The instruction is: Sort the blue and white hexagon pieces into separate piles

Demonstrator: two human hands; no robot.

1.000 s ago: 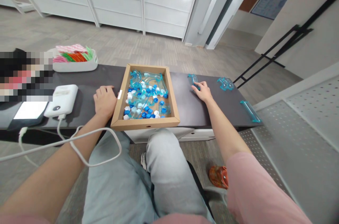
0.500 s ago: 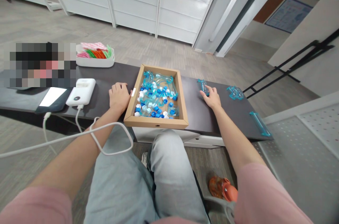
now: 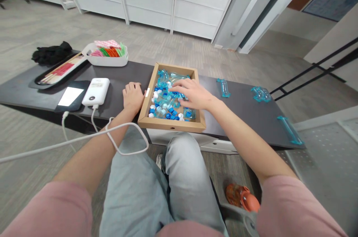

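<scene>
My right hand [image 3: 192, 93] is over the cardboard box [image 3: 172, 126], fingers spread and nothing visibly gripped, though the fingertips overlap the pieces below. Inside lie clear blue plastic tube pieces [image 3: 163, 76] mixed with small blue and white hexagonal pieces [image 3: 170, 114]. Close against the box's left wall, my left hand [image 3: 132, 97] lies on the dark tabletop [image 3: 140, 71] with its fingers stretched out and its thumb side near the wall. To the right of the box, a clear blue track piece [image 3: 224, 88] rests by itself.
Farther right are a wavy blue piece [image 3: 261, 94] and a long blue piece [image 3: 290, 130] at the table's end. On the left stand a power bank [image 3: 96, 91] with a white cable [image 3: 72, 140], a phone [image 3: 71, 96], a black tray [image 3: 60, 71] and a white basket [image 3: 109, 61].
My right hand has let go of the track piece on the right side of the table and moved left over the box. My left hand stays beside the box. The view has shifted slightly.
</scene>
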